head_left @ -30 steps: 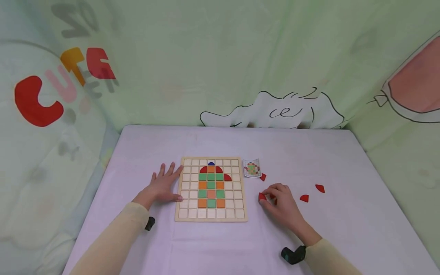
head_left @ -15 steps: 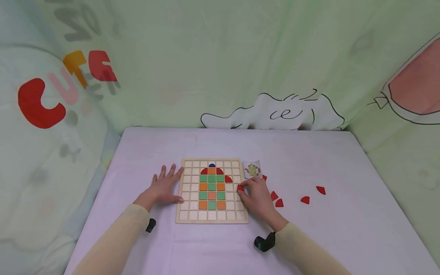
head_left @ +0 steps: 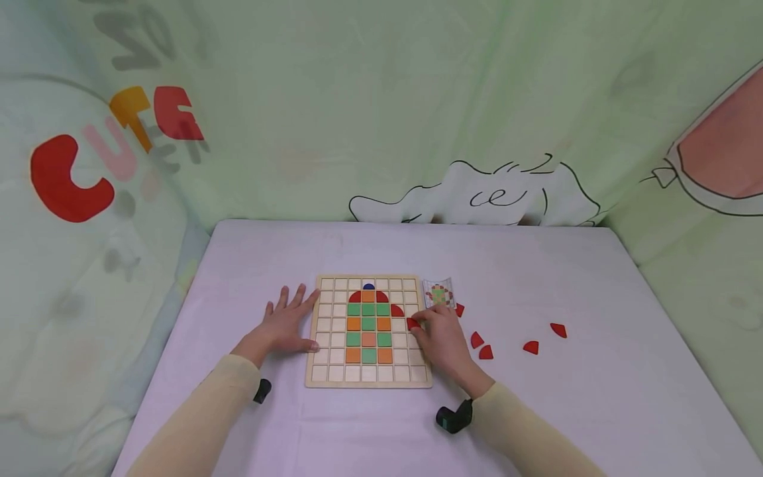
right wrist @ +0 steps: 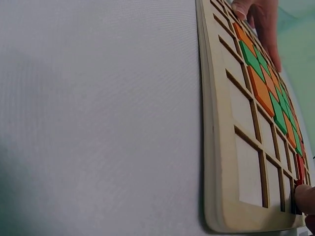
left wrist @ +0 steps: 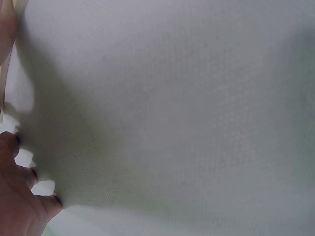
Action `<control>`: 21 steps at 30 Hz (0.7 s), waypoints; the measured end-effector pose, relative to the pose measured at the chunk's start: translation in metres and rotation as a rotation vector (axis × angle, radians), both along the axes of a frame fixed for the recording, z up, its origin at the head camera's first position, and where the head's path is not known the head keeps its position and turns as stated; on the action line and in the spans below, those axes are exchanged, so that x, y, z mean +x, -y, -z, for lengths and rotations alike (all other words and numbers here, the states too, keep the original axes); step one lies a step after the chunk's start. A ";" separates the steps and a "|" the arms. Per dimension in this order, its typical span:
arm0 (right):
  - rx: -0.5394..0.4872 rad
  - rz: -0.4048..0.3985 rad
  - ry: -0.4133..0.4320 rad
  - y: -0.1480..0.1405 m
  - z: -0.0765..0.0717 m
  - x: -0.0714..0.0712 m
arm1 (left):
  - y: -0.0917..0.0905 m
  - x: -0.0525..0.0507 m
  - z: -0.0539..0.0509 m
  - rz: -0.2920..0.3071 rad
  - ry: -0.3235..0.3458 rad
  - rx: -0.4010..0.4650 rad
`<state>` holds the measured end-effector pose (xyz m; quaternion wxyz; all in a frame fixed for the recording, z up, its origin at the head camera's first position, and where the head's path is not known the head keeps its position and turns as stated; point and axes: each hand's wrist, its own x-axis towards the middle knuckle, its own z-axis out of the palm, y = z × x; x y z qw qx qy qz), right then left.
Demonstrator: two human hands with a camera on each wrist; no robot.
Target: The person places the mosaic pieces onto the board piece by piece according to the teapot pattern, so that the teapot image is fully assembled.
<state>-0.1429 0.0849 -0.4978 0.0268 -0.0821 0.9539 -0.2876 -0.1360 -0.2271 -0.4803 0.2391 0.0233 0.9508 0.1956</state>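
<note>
A wooden grid board [head_left: 368,383] lies on the table, its middle cells filled with orange, green and red tiles and a blue piece at the top. My left hand [head_left: 282,326] is spread flat, thumb and fingertips touching the board's left edge. Between thumb and fingers my right hand [head_left: 444,338] pinches a red quarter-round tile [head_left: 412,324] over the right-hand columns. In the right wrist view that thumb [right wrist: 306,199] is at the cells near the board's corner. Just left of and above the pinched tile, another red quarter-round tile [head_left: 397,311] sits in a cell.
A small picture card [head_left: 438,291] lies at the board's upper right, with a red tile [head_left: 459,310] beside it. Right of my right hand are two red tiles [head_left: 481,346] close together. Farther right lie a red tile [head_left: 531,348] and another red tile [head_left: 558,330].
My right hand has moved left from the loose tiles to the board with the red tile, then shifted slightly while the tile turned. My left hand has stayed at the board's edge.
</note>
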 end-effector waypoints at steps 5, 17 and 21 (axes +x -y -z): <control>0.002 -0.016 0.004 -0.003 0.001 -0.002 | -0.001 0.000 0.001 -0.004 -0.005 -0.001; 0.015 -0.037 -0.018 -0.009 -0.002 -0.001 | 0.000 -0.002 0.001 0.001 0.001 -0.006; 0.015 -0.057 -0.030 -0.014 -0.004 -0.001 | 0.000 -0.001 0.001 0.006 -0.001 -0.004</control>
